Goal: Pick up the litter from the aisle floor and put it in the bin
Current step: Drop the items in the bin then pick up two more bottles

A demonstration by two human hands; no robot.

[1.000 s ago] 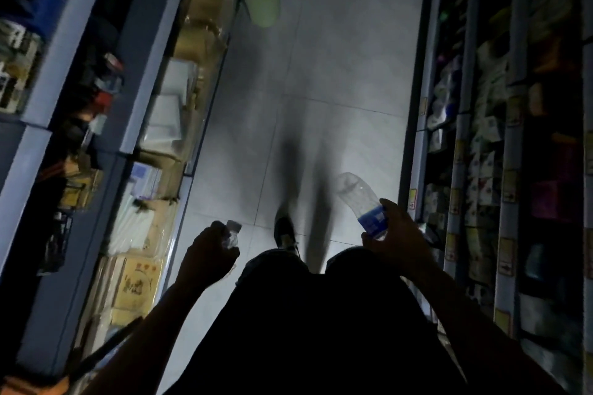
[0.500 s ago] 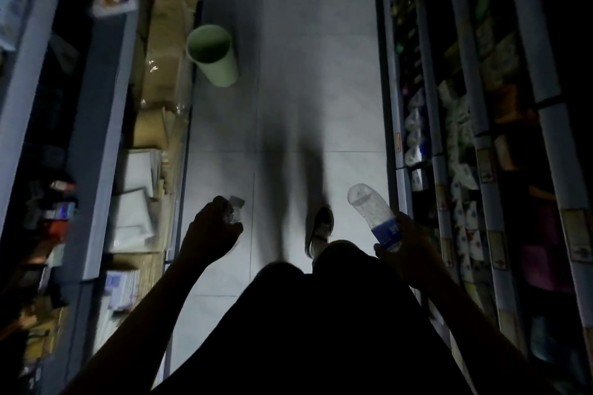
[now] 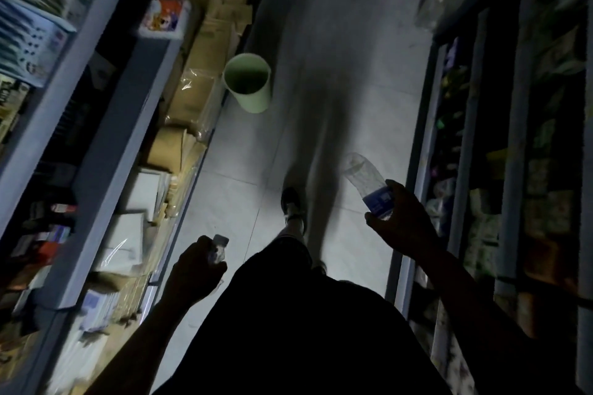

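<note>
Clear crushed plastic bottle (image 3: 369,183), blue label: clamped in right hand (image 3: 401,221), frame right; small clear bottle (image 3: 218,248): left hand (image 3: 195,272) closed round it; pale green plastic bin (image 3: 248,83), upper centre, well apart; risk: early toss misses

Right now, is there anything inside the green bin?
The green bin stands open; its visible inner wall looks bare, but the bottom is dark, so contents there cannot be ruled out.

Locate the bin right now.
Head view: the green bin stands upright on the aisle floor, ahead and left of centre, against the bagged cardboard boxes under the left shelving.
</note>
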